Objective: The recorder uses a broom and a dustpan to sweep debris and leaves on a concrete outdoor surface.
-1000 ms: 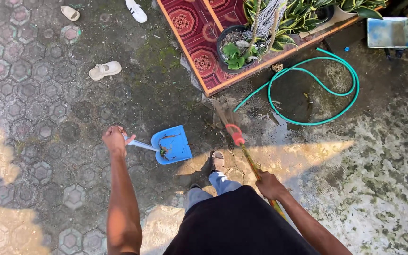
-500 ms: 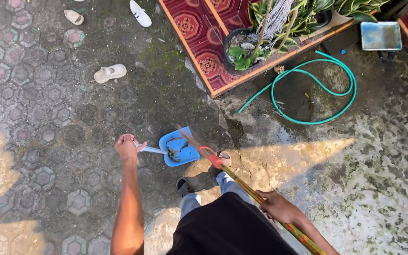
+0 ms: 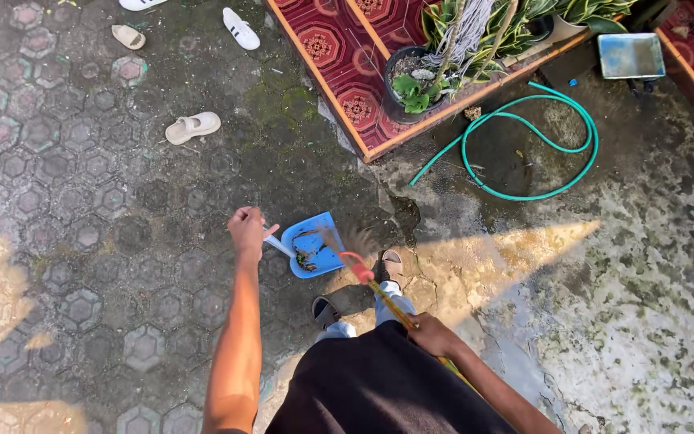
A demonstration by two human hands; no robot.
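L hand [image 3: 246, 229] wrapped tight round handle of blue dustpan [image 3: 313, 244], frame centre, on hexagonal paving [image 3: 66, 241]. R hand [image 3: 431, 333] fingers closed on broom [image 3: 363, 273] stick, lower centre. Change vs 1 s ago: bristles swung from wet patch by green hose [image 3: 524, 149] to pan mouth; debris inside pan, so sweep-in under way.

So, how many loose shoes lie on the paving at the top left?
4: white shoe at the top edge, beige one below it, white striped one rightward, cream sandal lowest. More may lie outside view.
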